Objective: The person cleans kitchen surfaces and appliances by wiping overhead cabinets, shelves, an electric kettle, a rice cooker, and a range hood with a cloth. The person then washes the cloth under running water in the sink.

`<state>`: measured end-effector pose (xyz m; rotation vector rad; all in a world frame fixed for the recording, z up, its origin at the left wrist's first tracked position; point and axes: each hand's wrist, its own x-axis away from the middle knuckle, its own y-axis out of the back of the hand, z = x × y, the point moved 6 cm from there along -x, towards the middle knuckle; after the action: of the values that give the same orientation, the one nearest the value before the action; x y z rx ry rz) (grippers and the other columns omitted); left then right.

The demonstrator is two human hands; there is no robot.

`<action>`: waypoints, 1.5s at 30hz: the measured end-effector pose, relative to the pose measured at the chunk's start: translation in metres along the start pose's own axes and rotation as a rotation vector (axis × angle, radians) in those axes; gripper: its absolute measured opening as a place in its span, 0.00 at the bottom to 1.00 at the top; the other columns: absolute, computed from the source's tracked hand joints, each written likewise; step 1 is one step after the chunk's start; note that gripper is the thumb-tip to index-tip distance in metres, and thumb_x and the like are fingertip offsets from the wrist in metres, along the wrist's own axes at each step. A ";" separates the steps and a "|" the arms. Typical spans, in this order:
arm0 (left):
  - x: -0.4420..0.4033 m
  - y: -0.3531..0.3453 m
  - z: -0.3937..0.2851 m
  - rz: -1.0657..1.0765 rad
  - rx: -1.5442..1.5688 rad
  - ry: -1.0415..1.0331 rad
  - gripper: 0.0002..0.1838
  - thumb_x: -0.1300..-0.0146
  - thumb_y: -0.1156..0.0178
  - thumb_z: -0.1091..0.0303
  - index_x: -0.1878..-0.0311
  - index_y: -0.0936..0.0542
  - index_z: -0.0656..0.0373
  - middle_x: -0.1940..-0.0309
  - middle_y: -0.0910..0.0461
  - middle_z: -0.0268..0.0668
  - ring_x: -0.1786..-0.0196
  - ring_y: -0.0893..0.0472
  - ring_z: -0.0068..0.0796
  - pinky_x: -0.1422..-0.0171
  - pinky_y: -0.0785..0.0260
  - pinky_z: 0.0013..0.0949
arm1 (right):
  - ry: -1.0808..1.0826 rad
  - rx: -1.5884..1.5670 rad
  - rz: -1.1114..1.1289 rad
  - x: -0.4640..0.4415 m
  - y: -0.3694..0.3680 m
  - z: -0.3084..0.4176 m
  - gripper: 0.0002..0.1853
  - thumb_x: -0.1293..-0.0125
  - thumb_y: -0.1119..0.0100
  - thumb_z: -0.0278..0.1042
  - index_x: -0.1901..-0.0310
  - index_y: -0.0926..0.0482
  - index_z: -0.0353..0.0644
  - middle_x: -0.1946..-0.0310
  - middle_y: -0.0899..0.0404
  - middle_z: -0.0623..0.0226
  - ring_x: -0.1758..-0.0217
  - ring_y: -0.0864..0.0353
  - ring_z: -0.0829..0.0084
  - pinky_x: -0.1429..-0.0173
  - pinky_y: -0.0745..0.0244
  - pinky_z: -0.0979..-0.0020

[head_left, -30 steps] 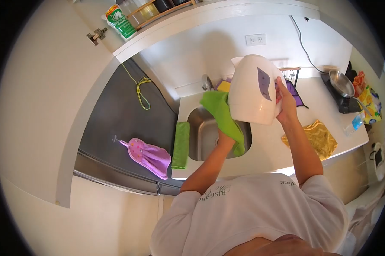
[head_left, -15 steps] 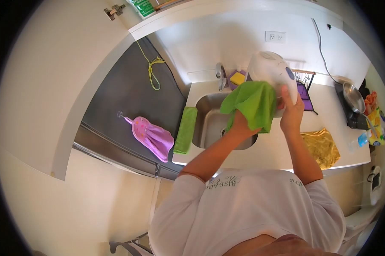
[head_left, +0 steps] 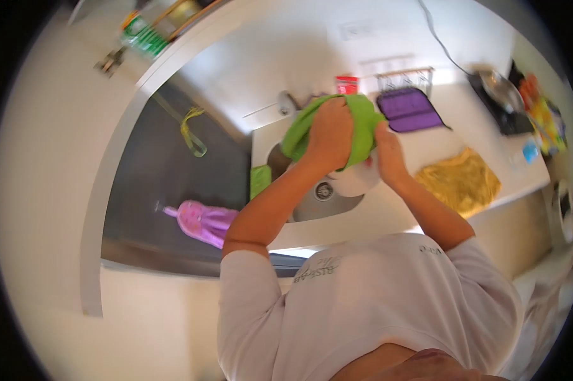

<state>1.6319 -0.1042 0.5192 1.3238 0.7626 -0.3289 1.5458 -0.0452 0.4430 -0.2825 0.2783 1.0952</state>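
Observation:
A green cloth (head_left: 364, 127) is bunched over a white rounded appliance (head_left: 356, 181), hiding most of it. My left hand (head_left: 332, 130) presses the cloth against the appliance from above, fingers curled into the fabric. At the appliance's right side, my right hand (head_left: 391, 152) grips it by the edge, thumb upward; its fingers are partly hidden. Both hands are raised over the steel sink (head_left: 299, 213), whose drain shows below them. Motion blurs the cloth and the appliance.
Right of the sink lie a gold cloth (head_left: 461, 184) and a purple organizer (head_left: 413, 109). A pan (head_left: 502, 90) sits on a black stove at the far right. On the left hang a pink hand towel (head_left: 204, 221) and a folded green cloth (head_left: 259, 182) lies by the sink.
My view has tilted and shifted. The appliance has turned and lowered, and its white top is now hidden. My left hand has moved up over it with the green cloth.

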 end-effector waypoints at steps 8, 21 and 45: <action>-0.002 -0.029 -0.045 -0.070 0.154 -0.053 0.21 0.45 0.43 0.64 0.49 0.26 0.60 0.55 0.26 0.45 0.51 0.26 0.46 0.49 0.35 0.43 | -0.261 -0.434 -0.103 0.004 0.022 -0.025 0.43 0.35 0.75 0.74 0.47 0.26 0.38 0.56 0.25 0.59 0.50 0.28 0.72 0.43 0.36 0.71; 0.043 -0.140 -0.067 -0.205 0.341 -0.124 0.19 0.44 0.38 0.68 0.50 0.27 0.61 0.56 0.24 0.43 0.54 0.25 0.43 0.49 0.34 0.39 | -0.282 -0.680 -0.144 0.012 0.122 0.017 0.33 0.40 0.46 0.63 0.49 0.29 0.37 0.58 0.24 0.67 0.54 0.28 0.74 0.44 0.37 0.71; 0.097 0.015 0.058 -0.581 1.606 0.721 0.19 0.38 0.42 0.66 0.45 0.29 0.61 0.51 0.25 0.41 0.50 0.25 0.35 0.46 0.31 0.37 | 0.012 0.618 -0.854 0.130 0.349 -0.128 0.22 0.39 0.36 0.39 0.49 0.27 0.33 0.55 0.26 0.60 0.50 0.29 0.66 0.43 0.35 0.65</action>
<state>1.7290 -0.1357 0.4685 2.7821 1.6275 -1.0975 1.2781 0.1663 0.2470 0.1502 0.4371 0.1358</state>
